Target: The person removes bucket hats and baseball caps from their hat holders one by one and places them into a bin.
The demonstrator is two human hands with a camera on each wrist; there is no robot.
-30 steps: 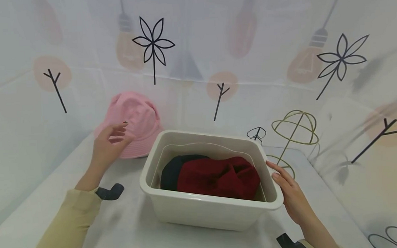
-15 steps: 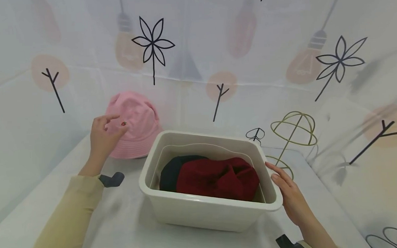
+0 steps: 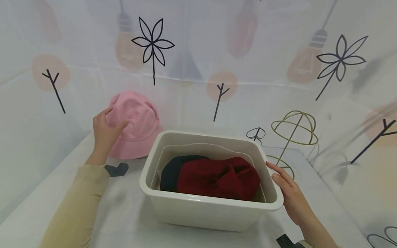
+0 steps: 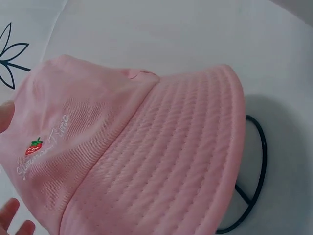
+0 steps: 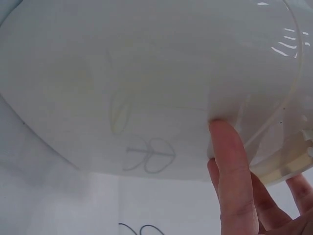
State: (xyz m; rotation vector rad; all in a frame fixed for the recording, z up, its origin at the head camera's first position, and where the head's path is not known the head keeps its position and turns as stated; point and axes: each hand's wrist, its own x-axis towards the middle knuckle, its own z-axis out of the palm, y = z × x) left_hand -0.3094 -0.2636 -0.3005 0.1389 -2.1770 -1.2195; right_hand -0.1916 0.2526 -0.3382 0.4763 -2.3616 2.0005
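Note:
A pink bucket hat [image 3: 135, 121] with a small strawberry and lettering [image 4: 44, 147] stands at the back left, a dark wire ring [image 4: 261, 161] showing below its brim. My left hand [image 3: 105, 131] is at the hat's left side, thumb and fingers spread apart around its crown. In front of me is a white plastic bin [image 3: 202, 210] holding a dark red hat [image 3: 217, 176] with a navy part [image 3: 174, 173]. My right hand [image 3: 293, 195] rests against the bin's right end, with extended fingers [image 5: 232, 181] touching the outer wall by the rim.
A gold wire hat stand [image 3: 290, 138] rises behind the bin on the right. White cloth [image 3: 123, 223] covers the table, and a printed curtain [image 3: 188, 46] hangs behind it. Black wire-like loops [image 3: 394, 237] show at the lower right corner.
My left hand has shifted from in front of the pink hat to its left side, its fingers spreading. The right hand, the bin and the hats stay where they were.

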